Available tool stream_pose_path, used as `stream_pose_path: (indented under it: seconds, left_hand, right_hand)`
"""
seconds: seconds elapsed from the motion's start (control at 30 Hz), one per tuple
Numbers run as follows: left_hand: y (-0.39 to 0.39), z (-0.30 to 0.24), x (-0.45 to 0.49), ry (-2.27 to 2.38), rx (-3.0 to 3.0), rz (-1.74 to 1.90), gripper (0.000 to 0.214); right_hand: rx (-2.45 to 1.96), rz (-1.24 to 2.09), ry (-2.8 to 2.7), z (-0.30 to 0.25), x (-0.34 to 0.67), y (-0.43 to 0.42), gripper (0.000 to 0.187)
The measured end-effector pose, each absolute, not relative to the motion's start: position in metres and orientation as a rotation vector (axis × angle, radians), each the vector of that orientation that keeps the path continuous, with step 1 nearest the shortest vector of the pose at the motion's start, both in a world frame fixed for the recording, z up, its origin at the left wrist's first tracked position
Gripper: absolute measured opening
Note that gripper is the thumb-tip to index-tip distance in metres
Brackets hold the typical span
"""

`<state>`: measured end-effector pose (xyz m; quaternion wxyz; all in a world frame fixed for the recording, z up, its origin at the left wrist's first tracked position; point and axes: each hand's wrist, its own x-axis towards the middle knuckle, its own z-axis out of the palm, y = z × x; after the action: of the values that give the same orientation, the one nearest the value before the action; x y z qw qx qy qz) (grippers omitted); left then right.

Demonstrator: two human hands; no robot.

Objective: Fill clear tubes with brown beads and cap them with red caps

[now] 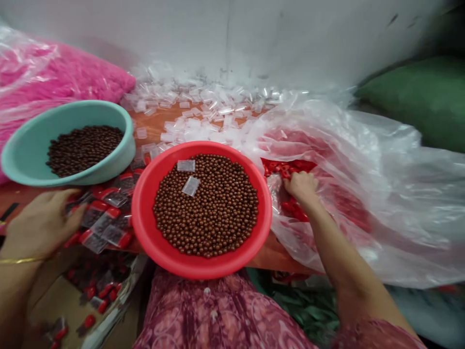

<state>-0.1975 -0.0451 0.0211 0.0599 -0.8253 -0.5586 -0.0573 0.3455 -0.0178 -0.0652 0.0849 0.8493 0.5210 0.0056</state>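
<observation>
At the left, my left hand rests against a pile of small clear containers with red caps. Its thumb and index finger are spread, with no grip visible. My right hand reaches into the opening of a clear plastic bag, among small red plastic caps. Its fingers are curled down, and the tips are hidden. Between the hands stands a red basin full of shiny brown beads. Two empty clear containers lie on the beads.
A teal basin with dark beads stands at the left, before a bag of pink pieces. Clear containers litter the orange table by the wall. Below is a cardboard box with capped containers. A green sack sits right.
</observation>
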Motion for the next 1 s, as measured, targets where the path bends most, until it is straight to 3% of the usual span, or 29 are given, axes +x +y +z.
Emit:
stream_pose_path:
  seconds: [0.1, 0.23, 0.37, 0.43, 0.53, 0.7, 1.0]
  left_hand:
    - [-0.045, 0.04, -0.129, -1.654, -2.379, -0.249, 0.041]
    - [-0.018, 0.036, -0.055, -1.275, -2.712, 0.087, 0.032]
    - [0.023, 0.011, -0.031, -0.628, -3.087, 0.176, 0.024]
    - [0.033, 0.002, -0.029, -0.539, -3.151, 0.262, 0.015]
    - [0.024, -0.001, -0.023, -0.804, -3.126, 0.416, 0.008]
    - [-0.005, 0.002, 0.001, -1.596, -3.023, 0.418, 0.019]
    - [0.018, -0.032, 0.06, -1.975, -3.13, 0.112, 0.023]
  right_hand:
    - [2.596, -0.034, 1.537, -0.067, 0.337, -0.019, 0.041]
    - [2.846, -0.218, 1.718, -0.061, 0.332, -0.029, 0.037]
    - [3.063, -0.391, 2.117, -0.051, 0.324, -0.043, 0.032]
    - [3.096, -0.577, 2.301, -0.044, 0.317, -0.051, 0.031]
    - [3.11, -0.811, 2.472, -0.035, 0.303, -0.061, 0.03]
    - [3.026, -1.218, 2.634, -0.024, 0.278, -0.073, 0.027]
    - [2.736, -1.955, 2.711, -0.009, 0.228, -0.079, 0.024]
